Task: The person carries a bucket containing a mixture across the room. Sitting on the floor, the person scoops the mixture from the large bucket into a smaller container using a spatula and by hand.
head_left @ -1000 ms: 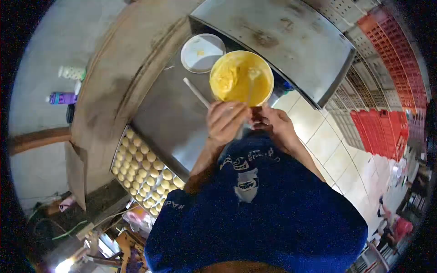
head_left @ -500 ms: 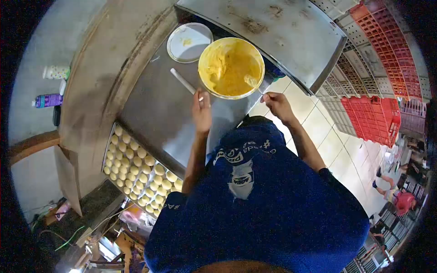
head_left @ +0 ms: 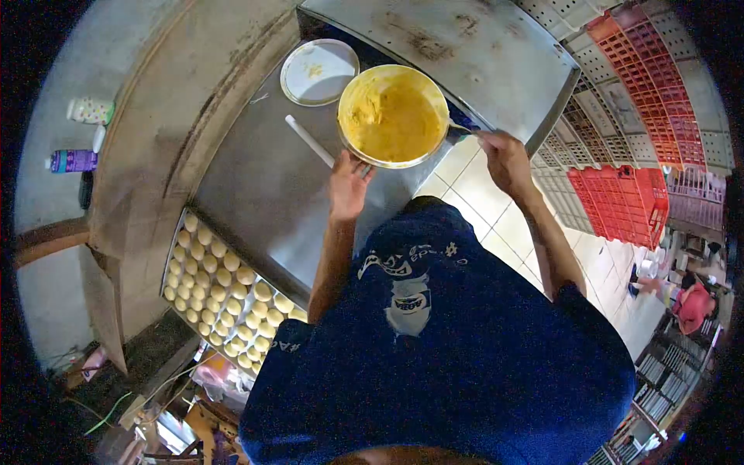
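The round tub [head_left: 394, 116] sits on the grey metal tabletop [head_left: 248, 178], near its right-hand edge, with a thick yellow mixture [head_left: 407, 120] inside and smeared up its pale wall. The left hand [head_left: 349, 186] is at the near side of the tub, partly open, its fingertips against or just beneath the rim. The right hand [head_left: 505, 159], beyond the tub's right side, is closed, its fingers pinching the end of a thin utensil [head_left: 463, 129] that reaches to the rim; it looks like a spoon or spatula, though its far end is hard to make out. Left of the tub lies a white stick [head_left: 310, 141], its lower end close to the left hand. Just beyond, a round white lid [head_left: 319, 72] lies flat, with a yellow smear on it. At the table's near left, a tray [head_left: 175, 256] holds rows of pale round dough pieces [head_left: 218, 292]. Farther right stand red crates [head_left: 620, 203] above the tiled floor [head_left: 508, 225], and a person in a pink top [head_left: 692, 308] is in the background.
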Motion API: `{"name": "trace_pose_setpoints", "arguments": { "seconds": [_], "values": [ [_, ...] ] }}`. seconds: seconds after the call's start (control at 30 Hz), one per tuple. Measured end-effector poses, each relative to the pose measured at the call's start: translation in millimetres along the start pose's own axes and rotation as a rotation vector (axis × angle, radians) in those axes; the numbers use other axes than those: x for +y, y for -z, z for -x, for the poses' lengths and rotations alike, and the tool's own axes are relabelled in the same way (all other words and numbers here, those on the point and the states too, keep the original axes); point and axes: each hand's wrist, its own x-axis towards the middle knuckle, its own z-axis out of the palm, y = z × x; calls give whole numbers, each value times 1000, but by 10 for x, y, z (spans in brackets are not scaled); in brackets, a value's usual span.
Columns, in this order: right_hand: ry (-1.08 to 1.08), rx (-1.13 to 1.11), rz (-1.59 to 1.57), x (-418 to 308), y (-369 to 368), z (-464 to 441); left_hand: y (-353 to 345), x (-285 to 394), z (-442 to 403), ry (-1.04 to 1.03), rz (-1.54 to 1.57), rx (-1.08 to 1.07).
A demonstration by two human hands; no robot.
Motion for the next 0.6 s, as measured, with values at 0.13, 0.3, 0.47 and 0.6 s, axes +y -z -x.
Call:
{"name": "trace_pose_setpoints", "arguments": {
  "seconds": [0.13, 0.3, 0.47, 0.6],
  "values": [
    [257, -103, 351, 57, -60, -63, 101, 19, -79, 113, 149, -29],
    [195, -272, 649, -119, 464, -55, 14, 45, 79, 99, 181, 27],
    [341, -170, 581, -317, 675, -491, 231, 24, -37, 85, 169, -31],
    [480, -183, 430, -696, 299, -734, 188, 1, 78, -42, 99, -102]
  ]
}}
